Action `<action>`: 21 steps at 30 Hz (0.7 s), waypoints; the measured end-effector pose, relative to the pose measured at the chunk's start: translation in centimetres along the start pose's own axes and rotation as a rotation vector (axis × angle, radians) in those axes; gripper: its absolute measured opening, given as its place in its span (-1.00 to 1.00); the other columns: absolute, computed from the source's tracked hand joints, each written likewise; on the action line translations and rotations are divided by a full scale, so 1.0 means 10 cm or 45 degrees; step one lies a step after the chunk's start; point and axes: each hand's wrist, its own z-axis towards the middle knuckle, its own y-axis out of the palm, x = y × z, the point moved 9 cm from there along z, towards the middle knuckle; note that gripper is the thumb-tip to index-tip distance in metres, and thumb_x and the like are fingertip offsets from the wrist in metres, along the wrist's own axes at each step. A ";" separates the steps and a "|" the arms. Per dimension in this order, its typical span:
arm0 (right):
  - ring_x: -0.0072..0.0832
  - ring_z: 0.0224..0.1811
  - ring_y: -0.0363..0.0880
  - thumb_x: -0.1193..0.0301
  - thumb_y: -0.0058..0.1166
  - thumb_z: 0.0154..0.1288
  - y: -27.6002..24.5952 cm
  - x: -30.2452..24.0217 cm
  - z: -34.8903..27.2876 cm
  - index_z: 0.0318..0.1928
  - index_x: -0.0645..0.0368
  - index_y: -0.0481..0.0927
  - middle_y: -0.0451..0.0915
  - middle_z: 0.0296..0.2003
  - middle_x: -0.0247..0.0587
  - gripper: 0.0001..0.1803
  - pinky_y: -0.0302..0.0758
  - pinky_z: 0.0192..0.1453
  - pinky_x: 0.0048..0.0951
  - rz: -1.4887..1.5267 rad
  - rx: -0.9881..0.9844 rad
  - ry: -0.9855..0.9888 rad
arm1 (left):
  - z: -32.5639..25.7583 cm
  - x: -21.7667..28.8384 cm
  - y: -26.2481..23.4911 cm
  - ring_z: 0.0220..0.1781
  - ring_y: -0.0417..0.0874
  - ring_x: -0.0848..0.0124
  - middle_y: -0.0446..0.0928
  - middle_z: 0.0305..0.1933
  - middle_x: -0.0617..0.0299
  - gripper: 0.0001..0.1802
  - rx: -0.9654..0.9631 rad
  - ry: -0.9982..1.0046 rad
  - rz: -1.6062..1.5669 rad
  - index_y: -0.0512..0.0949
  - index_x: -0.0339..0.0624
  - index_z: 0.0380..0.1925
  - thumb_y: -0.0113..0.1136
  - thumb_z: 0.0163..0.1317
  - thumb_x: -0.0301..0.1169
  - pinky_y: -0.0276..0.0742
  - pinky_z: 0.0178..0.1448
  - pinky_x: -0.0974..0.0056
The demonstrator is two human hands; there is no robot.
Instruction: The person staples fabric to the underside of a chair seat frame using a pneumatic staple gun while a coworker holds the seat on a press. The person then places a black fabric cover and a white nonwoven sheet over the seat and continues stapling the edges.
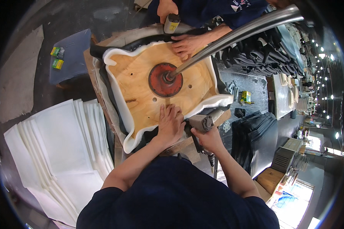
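Observation:
A plywood seat board [141,80] lies flat, with white padding [120,103] and black cover material [120,120] around its edge. On its middle rests a round red press plate [156,82] at the end of a steel shaft [233,40]. My left hand [170,124] lies on the board's near edge with fingers stretched out. At that same edge, my right hand [208,139] is closed around the handle of a staple gun [202,122]. Across the board, a co-worker's hand [187,44] presses on the far edge; the other holds a second staple gun [172,23].
White padding sheets [53,145] are stacked at left. Small yellow-green boxes [57,63] sit on a blue-grey seat [72,53]. Black covers [256,57] pile up at far right; black sheets [256,141] stand at right. Staple strips [234,91] lie beside another box [245,96].

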 end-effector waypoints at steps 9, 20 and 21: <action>-0.64 -0.52 0.61 0.23 0.56 0.45 0.06 0.25 -0.23 0.22 0.27 0.75 0.73 -0.37 -0.35 -0.50 0.58 -0.42 -0.44 0.245 -0.016 0.178 | -0.18 0.01 -0.13 0.54 0.38 -0.04 0.49 0.25 0.08 -0.72 -0.004 0.075 0.140 0.73 -0.09 -0.16 0.53 0.29 -0.18 -0.05 0.76 -0.53; -0.66 -0.56 0.56 0.28 0.50 0.52 0.14 0.09 -0.19 0.14 0.27 0.76 0.65 -0.47 -0.43 -0.63 0.48 -0.48 -0.46 0.132 -0.039 0.096 | -0.11 -0.09 0.00 0.53 0.37 -0.01 0.47 0.25 0.08 -0.78 -0.066 -0.061 0.058 0.73 -0.15 -0.17 0.44 0.32 -0.26 -0.10 0.80 -0.47; -0.66 -0.56 0.56 0.29 0.50 0.52 0.14 0.06 -0.18 0.14 0.26 0.76 0.65 -0.47 -0.43 -0.63 0.48 -0.48 -0.45 0.125 -0.031 0.083 | -0.11 -0.09 0.01 0.53 0.36 -0.02 0.47 0.26 0.07 -0.78 -0.073 -0.069 0.044 0.73 -0.16 -0.17 0.44 0.32 -0.26 -0.10 0.80 -0.47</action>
